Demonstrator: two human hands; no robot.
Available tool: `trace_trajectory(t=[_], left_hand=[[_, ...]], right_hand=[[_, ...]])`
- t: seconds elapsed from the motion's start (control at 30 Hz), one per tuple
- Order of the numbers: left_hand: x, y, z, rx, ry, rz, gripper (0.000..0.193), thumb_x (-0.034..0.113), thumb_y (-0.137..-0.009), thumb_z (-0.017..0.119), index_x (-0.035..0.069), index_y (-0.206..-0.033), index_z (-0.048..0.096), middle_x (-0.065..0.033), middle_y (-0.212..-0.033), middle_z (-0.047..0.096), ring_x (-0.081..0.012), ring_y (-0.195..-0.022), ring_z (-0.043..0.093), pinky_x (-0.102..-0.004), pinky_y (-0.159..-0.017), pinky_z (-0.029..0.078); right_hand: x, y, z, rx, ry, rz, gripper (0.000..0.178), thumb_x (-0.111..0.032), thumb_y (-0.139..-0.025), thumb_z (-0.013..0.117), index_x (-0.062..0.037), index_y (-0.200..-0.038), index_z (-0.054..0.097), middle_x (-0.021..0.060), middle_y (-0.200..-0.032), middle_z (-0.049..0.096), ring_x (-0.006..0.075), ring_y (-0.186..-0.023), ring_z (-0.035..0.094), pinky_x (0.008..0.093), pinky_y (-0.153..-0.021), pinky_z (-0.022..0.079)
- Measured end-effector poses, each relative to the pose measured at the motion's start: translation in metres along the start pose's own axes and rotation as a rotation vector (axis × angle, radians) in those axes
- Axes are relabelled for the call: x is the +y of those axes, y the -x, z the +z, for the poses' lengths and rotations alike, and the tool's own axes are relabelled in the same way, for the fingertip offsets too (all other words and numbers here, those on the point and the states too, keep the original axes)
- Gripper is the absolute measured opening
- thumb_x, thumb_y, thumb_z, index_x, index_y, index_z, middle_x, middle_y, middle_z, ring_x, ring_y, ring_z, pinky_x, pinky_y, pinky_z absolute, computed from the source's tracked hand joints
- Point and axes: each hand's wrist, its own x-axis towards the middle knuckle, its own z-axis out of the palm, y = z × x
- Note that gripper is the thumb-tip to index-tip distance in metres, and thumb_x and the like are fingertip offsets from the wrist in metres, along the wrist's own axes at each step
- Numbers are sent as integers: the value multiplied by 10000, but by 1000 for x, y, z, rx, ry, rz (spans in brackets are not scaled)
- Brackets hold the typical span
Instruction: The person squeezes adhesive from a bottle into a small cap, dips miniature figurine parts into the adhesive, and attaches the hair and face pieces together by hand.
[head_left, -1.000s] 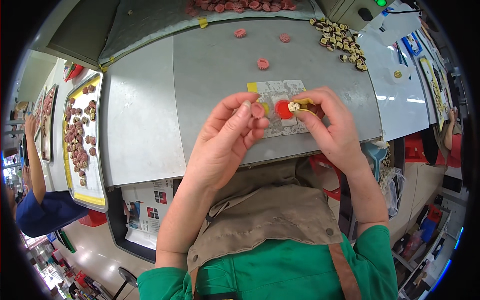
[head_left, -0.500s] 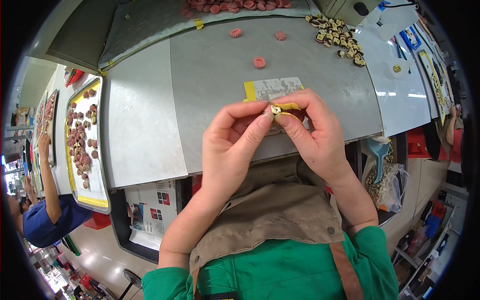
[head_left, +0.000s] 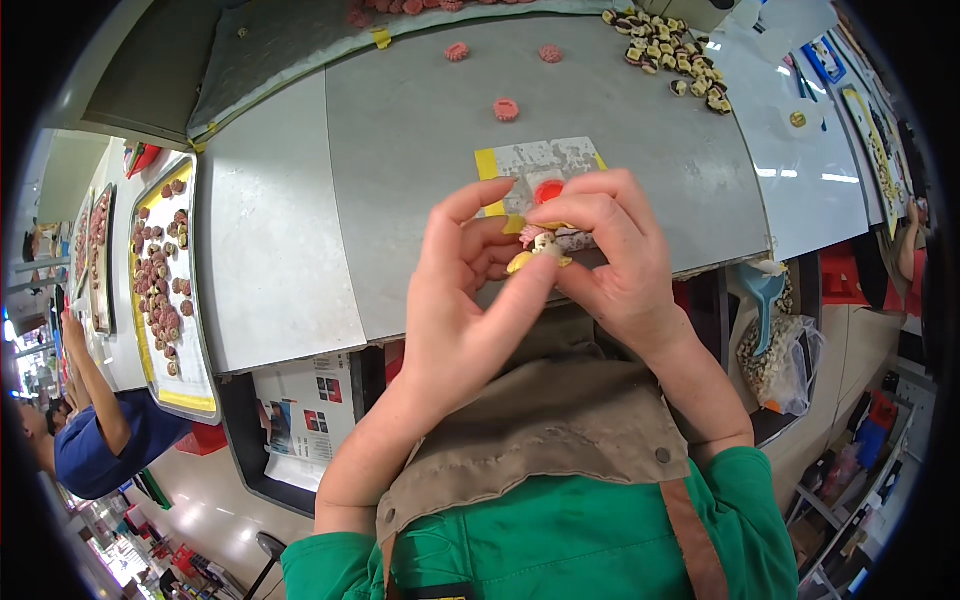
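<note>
While both hands meet at the near side of the yellow-edged white sheet [head_left: 545, 155], we find a small pink-and-cream piece [head_left: 545, 242] held among the fingertips. The left hand [head_left: 460, 290] pinches it between thumb and curled fingers. The right hand [head_left: 625, 270] brings its forefinger over the top; whether its thumb also presses, we cannot tell, since the left thumb hides that spot. We note yellow patches at the fingertips, too small to make out.

A red disc [head_left: 549, 192] lies on the sheet. Beyond the sheet we count three ridged pink rounds [head_left: 506, 110]; beyond it and to the right, a scatter of cream-and-dark pieces [head_left: 655, 45]. Well left of the sheet we see a tray [head_left: 197, 350] of brownish-pink pieces [head_left: 152, 280].
</note>
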Motion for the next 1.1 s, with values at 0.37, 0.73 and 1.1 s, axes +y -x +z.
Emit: trace_trajectory(t=[0.37, 0.73, 1.1], left_hand=[[-26, -7, 2, -12, -361, 278, 417, -23, -837, 637, -15, -1232, 502, -102, -1041, 605, -116, -896, 609, -256, -808, 509], [66, 5, -176, 646, -937, 275, 307, 271, -979, 540, 3, -1109, 615, -69, -981, 645, -130, -840, 616, -260, -746, 504], [87, -29, -193, 605, -1610, 479, 235, 118, -872, 643, 31, -1091, 639, -130, -1075, 640, -296, -1037, 583, -383, -905, 447]], right_hand=[[15, 2, 6, 70, 131, -151, 319, -2, -661, 748, -60, -929, 586, 70, -899, 585, 249, -795, 582, 330, -707, 506], [25, -23, -65, -66, 363, 27, 318, -134, -782, 701, -51, -1072, 599, 128, -1024, 575, 310, -956, 571, 379, -820, 471], [116, -85, -99, -118, 871, -114, 203, -125, -838, 636, -78, -1035, 641, 60, -973, 631, 255, -968, 569, 378, -836, 449]])
